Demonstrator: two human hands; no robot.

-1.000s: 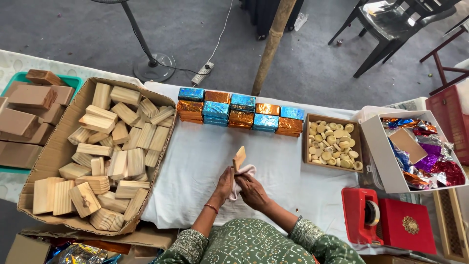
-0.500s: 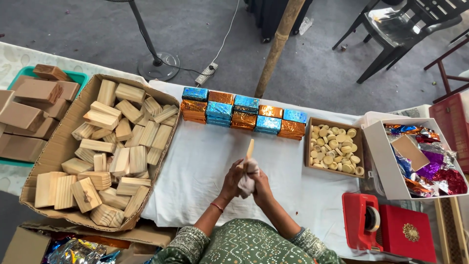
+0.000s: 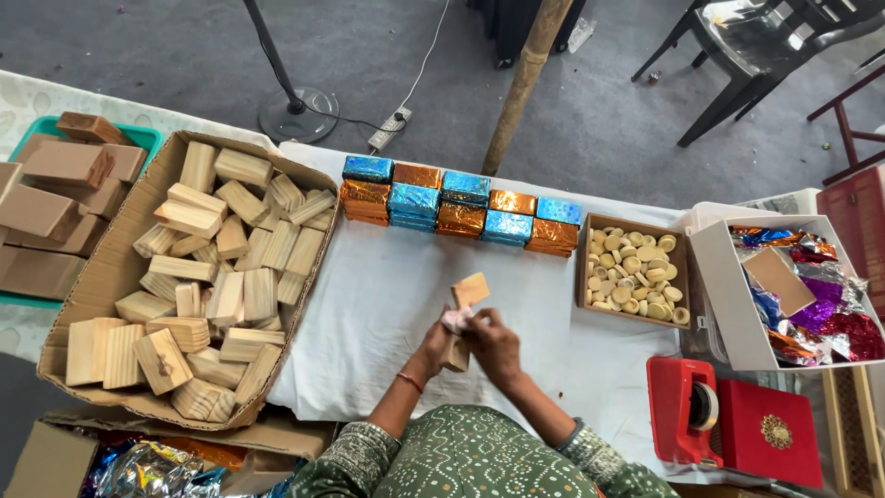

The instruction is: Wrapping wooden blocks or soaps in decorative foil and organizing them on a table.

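Pale wooden block [image 3: 464, 309] held upright in both hands over the white cloth-covered table [image 3: 387, 304].

Left hand [image 3: 437, 345] grips its lower end, fingers clamped; right hand [image 3: 493, 343] presses a pinkish crumpled cloth [image 3: 456, 319] against it, fingers closed — both just in front of the row of blue and orange foil-wrapped boxes [image 3: 461, 207]. Left of the block sits the cardboard box of wooden blocks [image 3: 198, 277]; right, a tray of round wooden discs [image 3: 636, 272].

Bare white cloth [image 3: 387, 304] lies open around the hands. The cardboard box of wooden blocks [image 3: 101, 277] blocks the left, wrapped boxes [image 3: 459, 207] the far side, the tray of discs [image 3: 634, 272] the right.
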